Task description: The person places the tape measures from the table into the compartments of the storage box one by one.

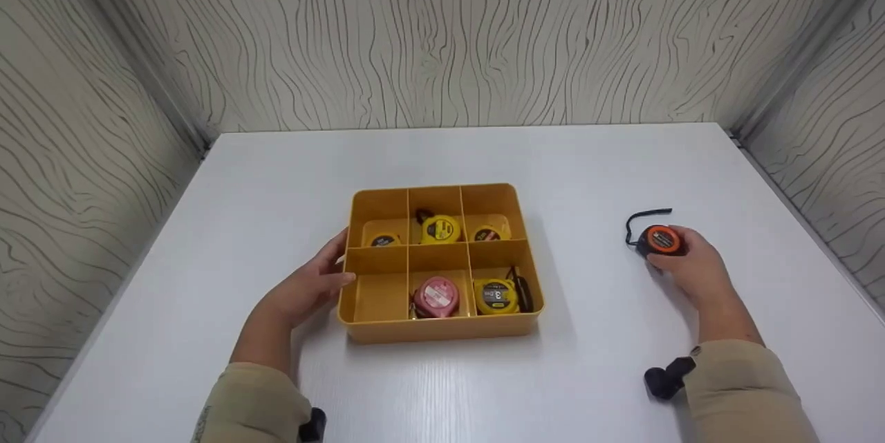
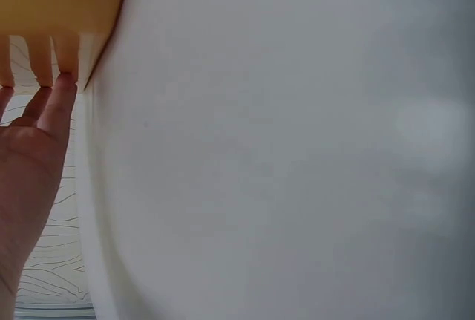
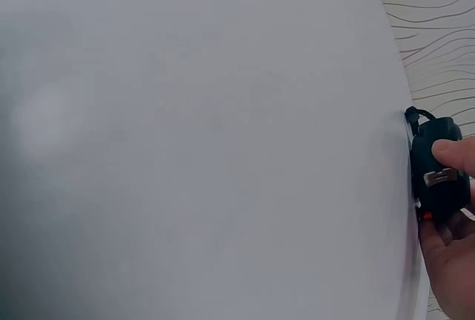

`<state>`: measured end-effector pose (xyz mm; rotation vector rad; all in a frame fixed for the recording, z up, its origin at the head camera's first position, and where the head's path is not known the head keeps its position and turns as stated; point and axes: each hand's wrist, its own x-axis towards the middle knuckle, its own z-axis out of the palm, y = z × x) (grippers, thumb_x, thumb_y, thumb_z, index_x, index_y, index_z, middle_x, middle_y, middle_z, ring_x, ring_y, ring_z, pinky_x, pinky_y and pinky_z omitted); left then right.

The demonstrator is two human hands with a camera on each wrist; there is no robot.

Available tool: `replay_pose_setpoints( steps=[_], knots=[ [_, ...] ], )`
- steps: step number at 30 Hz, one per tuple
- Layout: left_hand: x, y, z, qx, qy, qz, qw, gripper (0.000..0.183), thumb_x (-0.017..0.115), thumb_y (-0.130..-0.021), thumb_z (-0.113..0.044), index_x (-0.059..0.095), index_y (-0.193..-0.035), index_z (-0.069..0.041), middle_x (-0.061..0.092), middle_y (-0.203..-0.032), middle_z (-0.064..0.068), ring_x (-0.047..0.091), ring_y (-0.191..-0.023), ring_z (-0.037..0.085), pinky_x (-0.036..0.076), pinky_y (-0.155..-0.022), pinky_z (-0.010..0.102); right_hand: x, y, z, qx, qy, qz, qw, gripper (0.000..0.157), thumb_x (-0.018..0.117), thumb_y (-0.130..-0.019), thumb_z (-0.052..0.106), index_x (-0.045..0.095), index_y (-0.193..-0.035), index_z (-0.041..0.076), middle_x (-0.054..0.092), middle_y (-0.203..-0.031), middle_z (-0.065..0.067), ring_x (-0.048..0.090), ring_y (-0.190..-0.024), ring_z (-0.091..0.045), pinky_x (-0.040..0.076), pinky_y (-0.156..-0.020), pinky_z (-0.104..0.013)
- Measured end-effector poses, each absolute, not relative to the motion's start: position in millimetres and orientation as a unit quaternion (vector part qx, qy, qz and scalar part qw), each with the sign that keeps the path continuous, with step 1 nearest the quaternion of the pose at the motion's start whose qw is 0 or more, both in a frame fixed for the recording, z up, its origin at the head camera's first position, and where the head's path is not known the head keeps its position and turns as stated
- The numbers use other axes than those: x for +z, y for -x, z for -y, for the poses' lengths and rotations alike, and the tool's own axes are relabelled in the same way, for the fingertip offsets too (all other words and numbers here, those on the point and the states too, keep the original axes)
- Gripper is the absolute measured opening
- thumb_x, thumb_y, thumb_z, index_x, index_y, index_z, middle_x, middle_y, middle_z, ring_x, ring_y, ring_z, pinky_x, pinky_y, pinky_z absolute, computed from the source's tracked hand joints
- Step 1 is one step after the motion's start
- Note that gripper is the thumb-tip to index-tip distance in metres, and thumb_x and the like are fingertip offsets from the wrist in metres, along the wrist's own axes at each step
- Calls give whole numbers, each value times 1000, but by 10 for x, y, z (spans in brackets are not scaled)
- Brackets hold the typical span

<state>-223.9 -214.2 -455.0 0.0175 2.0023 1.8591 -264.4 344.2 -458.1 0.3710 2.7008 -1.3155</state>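
A yellow-brown six-compartment storage box (image 1: 442, 329) stands near the middle of the white table. My left hand (image 1: 304, 287) holds its left side, thumb over the rim and fingertips against the outer wall (image 2: 59, 1). Off to the right, my right hand (image 1: 695, 267) grips a black tape measure (image 1: 662, 240) with an orange face; its black wrist strap trails on the far side. In the right wrist view my thumb lies on the dark case (image 3: 438, 179), near a metal clip. A pink tape measure (image 1: 438, 296) sits in the front middle compartment, a yellow tape measure (image 1: 496, 296) in the front right.
The back row holds a yellow tape measure (image 1: 440, 229) in the middle and two others, left (image 1: 385, 240) and right (image 1: 487, 233), partly hidden by the divider. A wood-grain panel (image 1: 442, 35) rises behind the table (image 1: 588, 173), with more panels at both sides.
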Motion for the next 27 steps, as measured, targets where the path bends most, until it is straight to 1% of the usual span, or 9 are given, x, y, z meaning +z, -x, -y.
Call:
replay_pose_setpoints(
  steps=[7,12,16,22,27],
  knots=[
    [-4535,2243,2128,657,3,-725,205,85,70,-78,-21,19,-142,-43,21,-147,-15,23,-136,16,28,-106,41,-4562,2651,-3413,-427,-132,-894,36,84,69,-79,21,18,-141,-4,29,-140,-29,30,-127,-43,33,-101,-50],
    [-4526,2229,2129,650,16,-732,204,84,71,-78,-24,20,-141,-45,21,-148,-15,24,-135,15,28,-106,41,-4476,2660,-3371,-443,-135,-886,30,84,70,-79,26,20,-141,-3,30,-140,-27,31,-127,-41,30,-103,-50],
    [-4518,2225,2123,647,20,-734,203,84,71,-77,-25,21,-140,-46,21,-147,-15,25,-135,16,28,-105,42,-4359,2685,-3325,-464,-136,-875,26,84,69,-80,28,20,-142,-1,31,-141,-25,30,-127,-39,28,-104,-50],
    [-4513,2227,2118,650,18,-732,204,83,71,-77,-25,22,-140,-46,22,-147,-16,26,-134,15,29,-105,43,-4141,2719,-3218,-482,-127,-867,9,83,68,-81,32,21,-142,0,33,-140,-23,34,-125,-34,32,-104,-46],
    [-4532,2234,2128,660,-1,-724,200,84,70,-77,-22,20,-142,-42,23,-147,-12,26,-134,17,26,-106,44,-3939,2732,-3107,-498,-114,-859,-4,79,67,-82,31,23,-141,1,36,-139,-20,39,-122,-28,33,-104,-41]
  ],
)
